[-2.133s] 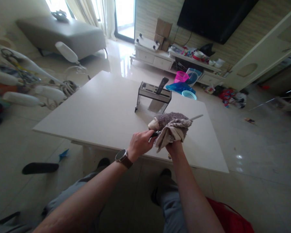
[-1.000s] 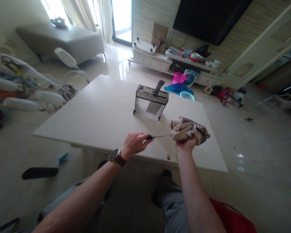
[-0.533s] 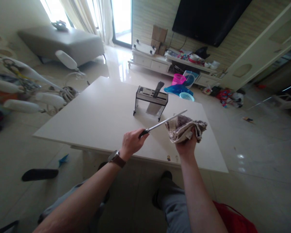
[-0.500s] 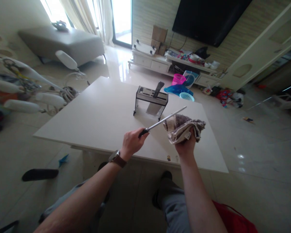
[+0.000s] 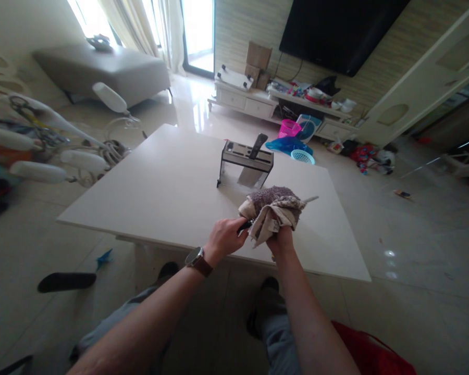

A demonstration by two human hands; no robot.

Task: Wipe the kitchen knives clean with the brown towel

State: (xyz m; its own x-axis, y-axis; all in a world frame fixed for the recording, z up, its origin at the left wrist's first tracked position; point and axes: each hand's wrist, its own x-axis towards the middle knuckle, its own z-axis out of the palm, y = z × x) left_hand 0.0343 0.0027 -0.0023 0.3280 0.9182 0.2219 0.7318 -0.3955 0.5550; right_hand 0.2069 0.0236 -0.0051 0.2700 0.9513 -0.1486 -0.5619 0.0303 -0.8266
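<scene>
My left hand (image 5: 227,237) is closed around the black handle of a sharpening steel (image 5: 311,199). Most of its rod is hidden inside a bunched brown and beige cloth (image 5: 275,208), and only the grey tip sticks out on the right. My right hand (image 5: 281,240) grips the cloth from below, wrapped about the rod; its fingers are largely covered by the folds. Just beyond the cloth, a knife block (image 5: 245,156) stands upright on the white table (image 5: 152,182), with one black-handled knife (image 5: 258,146) in a slot.
Past the table's far edge lie a pink basket (image 5: 288,128), a blue plastic bag (image 5: 283,145) and a light blue basket (image 5: 302,155) on the floor. A low white cabinet (image 5: 242,104) runs along the wall. A white lamp-like fixture (image 5: 82,159) lies at the left.
The cloth in my right hand has moved left and now wraps the steel's rod, which was bare before. My left hand has shifted slightly right and down.
</scene>
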